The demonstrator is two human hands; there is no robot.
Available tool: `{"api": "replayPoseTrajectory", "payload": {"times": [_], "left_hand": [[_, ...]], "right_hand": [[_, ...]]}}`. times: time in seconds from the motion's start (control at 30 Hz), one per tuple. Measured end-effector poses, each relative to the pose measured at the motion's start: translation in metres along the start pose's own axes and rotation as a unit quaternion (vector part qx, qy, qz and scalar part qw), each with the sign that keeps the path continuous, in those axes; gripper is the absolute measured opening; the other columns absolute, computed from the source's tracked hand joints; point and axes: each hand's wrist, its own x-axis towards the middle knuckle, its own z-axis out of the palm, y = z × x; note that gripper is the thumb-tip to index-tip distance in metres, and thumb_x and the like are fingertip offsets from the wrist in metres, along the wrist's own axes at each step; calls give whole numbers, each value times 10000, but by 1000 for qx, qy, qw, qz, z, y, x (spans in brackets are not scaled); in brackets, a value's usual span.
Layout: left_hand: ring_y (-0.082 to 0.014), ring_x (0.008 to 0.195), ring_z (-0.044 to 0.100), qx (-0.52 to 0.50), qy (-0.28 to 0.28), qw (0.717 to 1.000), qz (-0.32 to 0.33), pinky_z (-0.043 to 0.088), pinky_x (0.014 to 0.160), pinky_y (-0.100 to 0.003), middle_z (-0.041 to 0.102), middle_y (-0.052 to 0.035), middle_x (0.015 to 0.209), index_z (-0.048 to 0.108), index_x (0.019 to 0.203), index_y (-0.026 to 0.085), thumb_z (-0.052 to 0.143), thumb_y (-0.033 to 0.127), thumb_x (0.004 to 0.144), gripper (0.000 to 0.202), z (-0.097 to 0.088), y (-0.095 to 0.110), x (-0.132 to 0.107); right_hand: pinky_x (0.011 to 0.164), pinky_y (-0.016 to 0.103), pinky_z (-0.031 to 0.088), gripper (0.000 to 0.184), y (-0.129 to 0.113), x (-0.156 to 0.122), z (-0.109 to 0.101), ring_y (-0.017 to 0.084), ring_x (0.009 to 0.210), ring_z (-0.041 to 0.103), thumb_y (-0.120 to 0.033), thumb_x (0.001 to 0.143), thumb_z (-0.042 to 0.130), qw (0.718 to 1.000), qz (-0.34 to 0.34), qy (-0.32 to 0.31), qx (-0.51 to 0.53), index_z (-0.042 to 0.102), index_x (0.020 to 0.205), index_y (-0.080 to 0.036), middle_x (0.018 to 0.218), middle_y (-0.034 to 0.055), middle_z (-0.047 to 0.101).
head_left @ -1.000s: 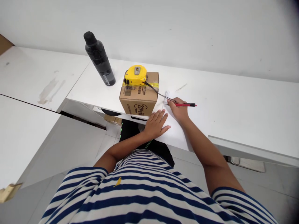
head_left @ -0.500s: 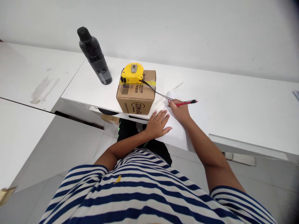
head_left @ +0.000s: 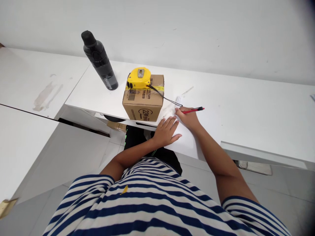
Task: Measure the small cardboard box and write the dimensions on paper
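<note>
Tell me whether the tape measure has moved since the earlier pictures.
No: judged against the cardboard box, the yellow tape measure sits in the same spot on its top face.

"What's moved in the last half-second?"
"The right hand point(head_left: 188, 117), slightly towards seven o'clock, its red pen point(head_left: 191, 111) with it."
"And the view?"
"Since a second ago, a pale thing point(head_left: 313, 97) entered at three o'clock."

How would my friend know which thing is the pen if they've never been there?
Find the long white desk and the brown cardboard box on it. In the picture, just right of the box, the right hand holds the pen. It's slim and red with black, unlike the chunky yellow tape measure and the thick dark bottle.
</note>
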Motion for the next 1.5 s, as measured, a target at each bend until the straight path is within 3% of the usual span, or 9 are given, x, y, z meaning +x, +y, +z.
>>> {"api": "replayPoseTrajectory", "payload": {"times": [0.33, 0.77, 1.3, 1.5], "left_hand": [[-322, 1522, 542, -5, -32, 999, -7, 389, 1279, -500, 562, -198, 1627, 587, 1539, 109, 486, 595, 1045, 700, -5, 0, 1], [-317, 1518, 550, -6, -16, 1000, -5, 401, 1270, -499, 572, -185, 1622, 598, 1527, 103, 461, 598, 1056, 697, -3, 0, 0], [-323, 1528, 536, -13, -33, 999, 5, 394, 1272, -498, 573, -187, 1622, 588, 1540, 112, 445, 598, 1058, 699, -6, -1, 1], [-320, 1528, 533, -6, -37, 999, 5, 379, 1282, -484, 561, -196, 1629, 575, 1548, 112, 484, 594, 1045, 702, -6, -2, 0]], "right_hand": [[700, 371, 533, 541, -2, -2, -1, 221, 713, 636, -729, 900, 627, 1000, -4, 16, 15, 553, 641, -261, 595, 10, 605], [689, 368, 529, 584, -3, -2, -1, 214, 682, 628, -768, 881, 629, 1000, -10, 15, 16, 540, 609, -258, 581, 14, 608], [674, 370, 502, 533, -5, -6, -1, 200, 651, 567, -663, 914, 626, 1000, -12, 28, 6, 476, 590, -267, 559, 3, 550], [671, 372, 502, 510, -6, -5, -3, 200, 642, 585, -647, 923, 619, 1000, 0, 30, 8, 539, 602, -258, 578, 13, 604]]}}
